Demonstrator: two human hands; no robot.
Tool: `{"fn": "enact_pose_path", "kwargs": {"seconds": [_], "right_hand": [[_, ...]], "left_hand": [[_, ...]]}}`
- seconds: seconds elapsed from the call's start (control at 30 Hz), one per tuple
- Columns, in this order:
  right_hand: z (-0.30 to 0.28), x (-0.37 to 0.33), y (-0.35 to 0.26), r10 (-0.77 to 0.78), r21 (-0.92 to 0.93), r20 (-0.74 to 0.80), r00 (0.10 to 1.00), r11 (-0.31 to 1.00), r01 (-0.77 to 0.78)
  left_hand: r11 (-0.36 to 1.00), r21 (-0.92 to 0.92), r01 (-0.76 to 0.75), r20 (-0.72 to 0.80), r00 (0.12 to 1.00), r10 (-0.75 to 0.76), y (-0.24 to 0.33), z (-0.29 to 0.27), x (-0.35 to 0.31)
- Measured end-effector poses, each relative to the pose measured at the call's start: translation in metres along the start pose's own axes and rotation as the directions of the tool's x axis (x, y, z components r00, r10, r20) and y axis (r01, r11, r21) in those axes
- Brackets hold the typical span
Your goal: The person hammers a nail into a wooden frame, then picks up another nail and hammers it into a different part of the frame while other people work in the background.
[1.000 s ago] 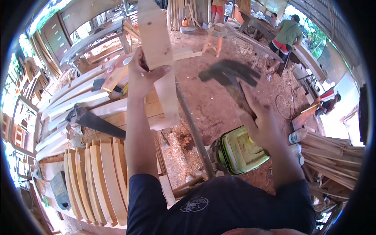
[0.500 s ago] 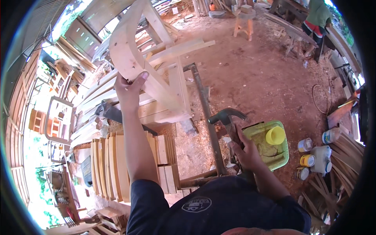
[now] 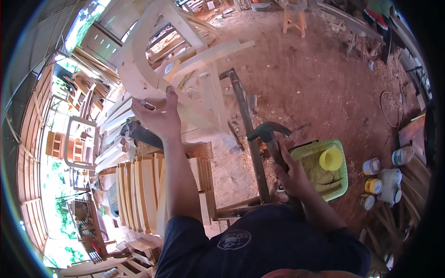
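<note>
My left hand [image 3: 160, 111] grips the lower edge of a curved pale wooden frame [image 3: 134, 62], thumb on the near rim and fingers partly hidden under it. The frame stands tilted on a wooden workpiece with straight rails [image 3: 211, 92]. In my right hand [image 3: 294, 178] is a claw hammer [image 3: 269, 132], held by its handle with the head up and the claw toward the right. The hammer is apart from the wood.
A green tray [image 3: 340, 180] with a yellow cup [image 3: 331, 159] lies right of my right hand. Several jars and a white jug [image 3: 389, 185] stand farther right. Stacked boards [image 3: 143, 194] lie below my left forearm. A dark metal bar [image 3: 248, 125] crosses the middle. Another person [image 3: 382, 18] stands far right.
The curved frame has shifted left and leans over more, with my left hand still on it. My right hand keeps the hammer at nearly the same place. The view has turned slightly.
</note>
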State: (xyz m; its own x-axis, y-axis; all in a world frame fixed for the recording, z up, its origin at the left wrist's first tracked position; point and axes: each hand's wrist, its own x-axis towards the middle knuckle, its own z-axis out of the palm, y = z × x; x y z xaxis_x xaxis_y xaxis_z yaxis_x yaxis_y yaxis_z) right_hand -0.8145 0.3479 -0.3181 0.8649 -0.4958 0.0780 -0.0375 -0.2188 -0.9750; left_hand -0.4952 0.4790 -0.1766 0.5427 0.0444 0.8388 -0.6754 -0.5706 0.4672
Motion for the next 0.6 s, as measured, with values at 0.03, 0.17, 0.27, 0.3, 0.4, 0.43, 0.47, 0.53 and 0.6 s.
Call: {"fn": "enact_pose_path", "kwargs": {"seconds": [0.03,0.17,0.27,0.3,0.4,0.43,0.47,0.53,0.6], "right_hand": [[-0.002,0.004,-0.003,0.045,0.034,0.031,0.999,0.998,-0.046],[0.004,-0.001,0.012,0.083,-0.022,0.050,0.995,0.996,-0.082],[0.006,-0.002,-0.007,0.187,-0.019,0.094,0.978,0.982,-0.186],[0.007,-0.002,-0.015,0.214,-0.044,0.101,0.971,0.977,-0.211],[0.019,-0.004,-0.043,0.329,0.018,0.032,0.944,0.944,-0.330],[0.022,-0.004,-0.047,0.328,0.011,0.013,0.945,0.945,-0.328],[0.025,-0.005,-0.051,0.335,-0.009,0.022,0.942,0.942,-0.334],[0.031,-0.009,-0.052,0.352,-0.020,-0.001,0.936,0.936,-0.352],[0.039,-0.011,-0.042,0.270,-0.079,0.019,0.963,0.960,-0.267]], "left_hand": [[0.998,-0.064,0.022,0.055,0.998,-0.018,-0.001,-0.002,0.002],[0.622,-0.584,0.521,0.351,0.854,-0.385,-0.016,-0.017,0.040],[0.452,-0.604,0.657,0.618,0.743,-0.255,-0.027,-0.008,0.122],[0.325,-0.486,0.811,0.758,0.576,-0.306,-0.030,-0.003,0.148],[0.394,-0.274,0.877,0.894,0.384,-0.232,-0.040,0.020,0.194],[0.484,-0.268,0.833,0.907,0.387,-0.164,-0.026,0.031,0.196],[0.569,-0.267,0.778,0.918,0.384,-0.095,-0.018,0.037,0.198],[0.567,-0.215,0.796,0.937,0.331,-0.110,-0.025,0.035,0.207],[0.587,-0.168,0.792,0.944,0.301,-0.136,-0.028,0.034,0.216]]}}
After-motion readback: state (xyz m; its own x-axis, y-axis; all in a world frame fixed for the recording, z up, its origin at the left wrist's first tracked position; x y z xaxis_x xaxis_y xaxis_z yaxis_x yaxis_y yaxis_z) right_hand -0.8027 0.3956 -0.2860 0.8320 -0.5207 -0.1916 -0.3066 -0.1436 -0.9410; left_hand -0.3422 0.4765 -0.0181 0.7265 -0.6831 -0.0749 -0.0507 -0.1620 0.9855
